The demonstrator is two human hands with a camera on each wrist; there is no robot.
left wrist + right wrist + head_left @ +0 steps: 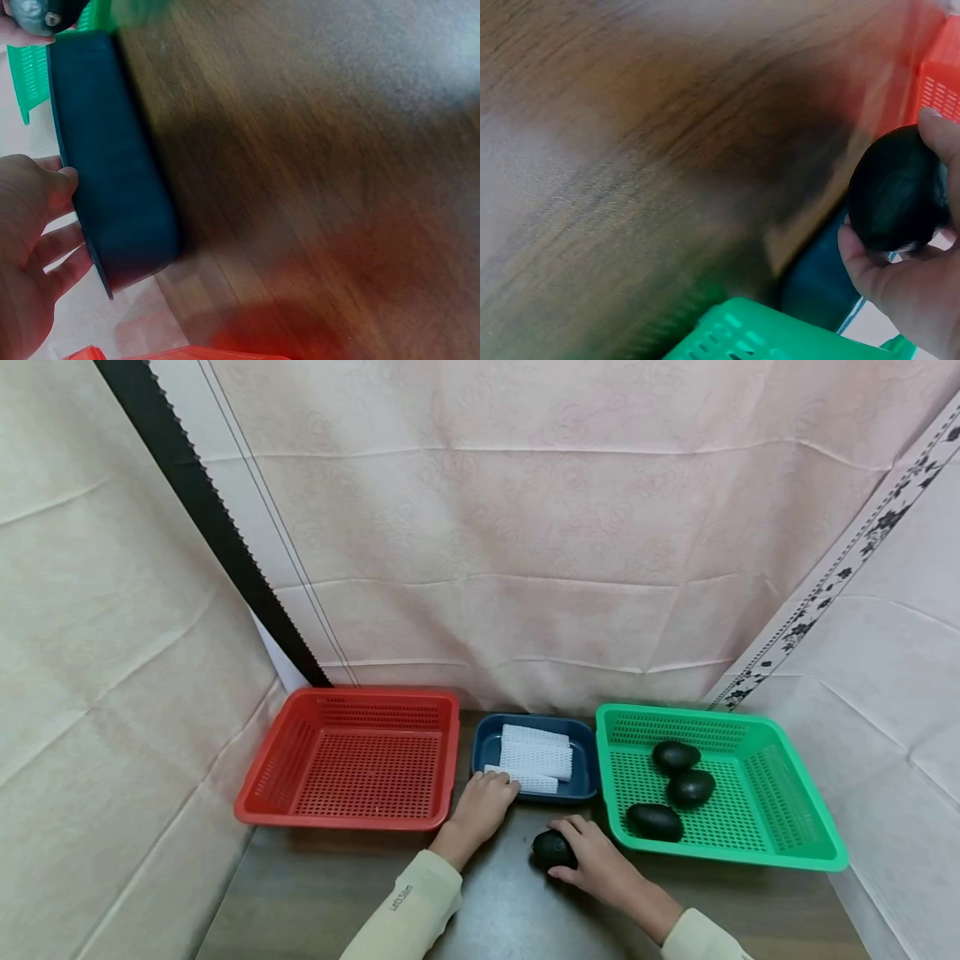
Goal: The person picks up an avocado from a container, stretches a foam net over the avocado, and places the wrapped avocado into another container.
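Observation:
My right hand [600, 864] grips a dark avocado [553, 850] between thumb and fingers, in front of the small blue tray [589, 760]. The right wrist view shows the thumb and fingertips around this avocado [895, 189]. White foam net sleeves [534, 750] lie in the blue tray, one of them nearer its front rim. My left hand [482, 806] reaches over the tray's front left rim, fingers at the front foam net sleeve. In the left wrist view, the left hand's [34, 247] fingers are spread, and their tips are hidden behind the rim.
A green basket [813, 802] with three dark avocados [692, 788] stands right of the blue tray. To its left is a red basket [345, 821] with nothing in it. Pale cloth [540, 527] hangs behind and along both sides of the brown table [315, 893].

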